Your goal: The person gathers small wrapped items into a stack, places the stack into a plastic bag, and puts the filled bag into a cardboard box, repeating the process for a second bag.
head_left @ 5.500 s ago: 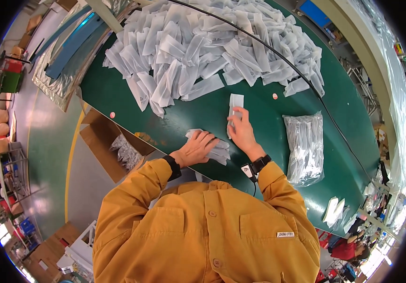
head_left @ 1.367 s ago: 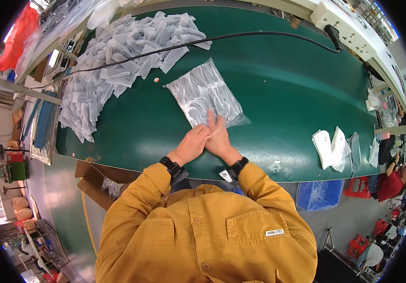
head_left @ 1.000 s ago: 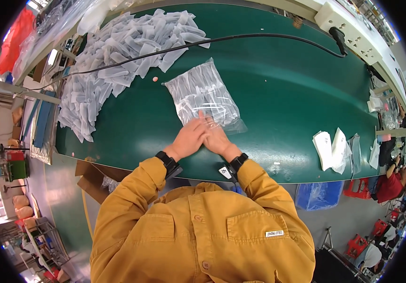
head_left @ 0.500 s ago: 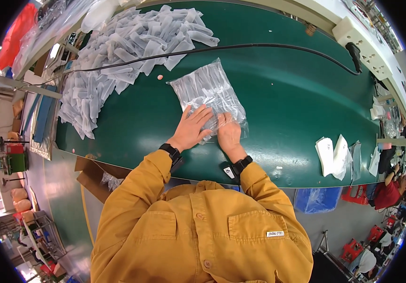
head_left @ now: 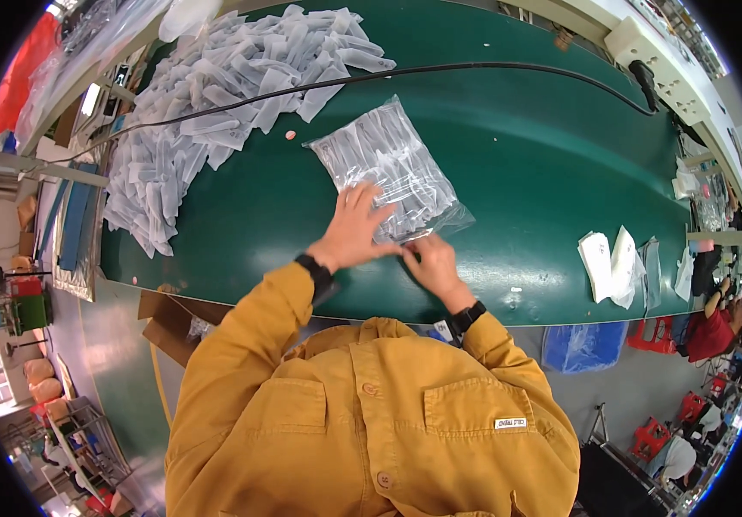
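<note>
A clear plastic bag packed with flat, whitish translucent pouches lies slightly turned on the green table in front of me. My left hand rests on its near left part with fingers apart, the thumb stretched toward the other hand. At the bag's near edge, my right hand has thumb and fingertips pinched on the loose plastic. The two hands almost meet there. Beyond, at the far left, a big loose heap of similar translucent pouches covers the tabletop.
A black cable runs across the table to a white power strip at the far right. White pouches lie near the right edge. Below the table stand a blue bin and a cardboard box. A co-worker in red is at right.
My right hand has slid off the bag's top toward me to its near edge and pinches the plastic there. The left thumb has swung toward it, and the bag's near edge is more spread out.
</note>
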`<move>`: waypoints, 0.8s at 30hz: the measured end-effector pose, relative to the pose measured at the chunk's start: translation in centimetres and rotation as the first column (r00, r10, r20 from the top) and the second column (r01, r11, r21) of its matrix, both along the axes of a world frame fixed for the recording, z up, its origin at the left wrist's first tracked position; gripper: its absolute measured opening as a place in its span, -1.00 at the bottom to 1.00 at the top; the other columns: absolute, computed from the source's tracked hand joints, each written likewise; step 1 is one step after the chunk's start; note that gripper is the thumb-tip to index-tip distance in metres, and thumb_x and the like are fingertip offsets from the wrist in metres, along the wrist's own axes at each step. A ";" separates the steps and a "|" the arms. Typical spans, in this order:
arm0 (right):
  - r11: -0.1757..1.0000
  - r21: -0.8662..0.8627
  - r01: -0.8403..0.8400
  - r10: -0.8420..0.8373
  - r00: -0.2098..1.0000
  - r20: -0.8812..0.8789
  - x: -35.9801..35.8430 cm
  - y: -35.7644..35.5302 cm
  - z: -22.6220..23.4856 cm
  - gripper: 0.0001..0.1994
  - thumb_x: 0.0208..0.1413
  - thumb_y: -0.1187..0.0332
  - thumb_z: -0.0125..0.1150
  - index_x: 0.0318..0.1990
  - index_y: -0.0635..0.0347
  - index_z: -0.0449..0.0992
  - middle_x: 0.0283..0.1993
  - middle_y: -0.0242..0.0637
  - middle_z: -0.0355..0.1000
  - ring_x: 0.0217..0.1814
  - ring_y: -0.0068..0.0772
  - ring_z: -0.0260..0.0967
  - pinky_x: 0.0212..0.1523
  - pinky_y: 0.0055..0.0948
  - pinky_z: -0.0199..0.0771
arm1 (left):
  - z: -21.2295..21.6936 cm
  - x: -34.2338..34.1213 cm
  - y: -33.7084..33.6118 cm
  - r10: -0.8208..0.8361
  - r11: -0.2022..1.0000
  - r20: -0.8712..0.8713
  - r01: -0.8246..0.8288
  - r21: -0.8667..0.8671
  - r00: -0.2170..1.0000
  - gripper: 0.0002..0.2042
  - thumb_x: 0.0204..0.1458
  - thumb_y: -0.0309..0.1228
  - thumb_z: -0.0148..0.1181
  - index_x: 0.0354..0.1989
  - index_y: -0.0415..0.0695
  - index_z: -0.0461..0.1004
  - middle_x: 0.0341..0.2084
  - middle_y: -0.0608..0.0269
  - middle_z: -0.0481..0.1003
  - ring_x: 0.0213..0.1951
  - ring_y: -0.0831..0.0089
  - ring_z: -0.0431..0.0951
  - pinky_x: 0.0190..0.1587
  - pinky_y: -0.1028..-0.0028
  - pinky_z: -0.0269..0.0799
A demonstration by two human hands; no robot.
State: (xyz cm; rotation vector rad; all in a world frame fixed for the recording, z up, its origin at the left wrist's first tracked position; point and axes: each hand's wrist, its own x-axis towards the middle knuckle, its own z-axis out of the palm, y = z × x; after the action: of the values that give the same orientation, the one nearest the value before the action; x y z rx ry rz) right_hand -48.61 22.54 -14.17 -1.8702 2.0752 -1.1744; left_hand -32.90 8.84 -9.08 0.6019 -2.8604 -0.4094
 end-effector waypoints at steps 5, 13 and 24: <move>0.978 0.022 -0.206 0.205 0.977 0.058 1.7 -0.3 -2.7 -0.86 0.04 0.33 0.24 -0.41 0.21 0.51 -0.48 -0.13 0.45 -0.46 -0.03 0.44 -0.39 -0.16 0.46 | -2.3 1.4 3.1 -0.013 0.987 -0.172 0.040 0.155 0.985 -0.77 0.02 -0.45 0.14 -0.14 -0.20 0.38 -0.21 0.07 0.35 -0.09 0.11 0.37 -0.05 0.11 0.30; 0.963 0.231 -0.135 0.158 0.984 -0.084 3.6 -5.2 -6.1 -0.85 0.00 0.31 0.21 -0.48 0.18 0.53 -0.50 -0.10 0.47 -0.43 0.00 0.46 -0.40 -0.12 0.46 | -2.9 2.4 3.1 -0.017 0.977 -0.327 0.085 0.195 0.945 -0.85 -0.10 -0.62 0.10 -0.34 -0.20 0.32 -0.39 0.07 0.34 -0.27 0.07 0.43 -0.22 0.24 0.40; 0.928 0.200 0.315 -0.295 0.947 -0.124 -4.9 -3.7 -6.4 -0.79 0.08 0.34 0.12 -0.53 0.25 0.50 -0.48 0.00 0.46 -0.46 0.07 0.46 -0.43 -0.05 0.45 | -4.2 2.1 3.4 -0.028 0.972 -0.274 0.091 0.218 0.961 -0.89 -0.01 -0.61 0.09 -0.35 -0.23 0.30 -0.38 0.01 0.35 -0.28 0.00 0.42 -0.23 0.19 0.39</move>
State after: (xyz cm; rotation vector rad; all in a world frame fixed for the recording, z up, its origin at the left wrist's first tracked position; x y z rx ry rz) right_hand -53.51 18.81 -20.55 -1.5707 2.5009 -0.8795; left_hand -30.80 12.20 -13.29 0.4556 -2.5933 -0.7765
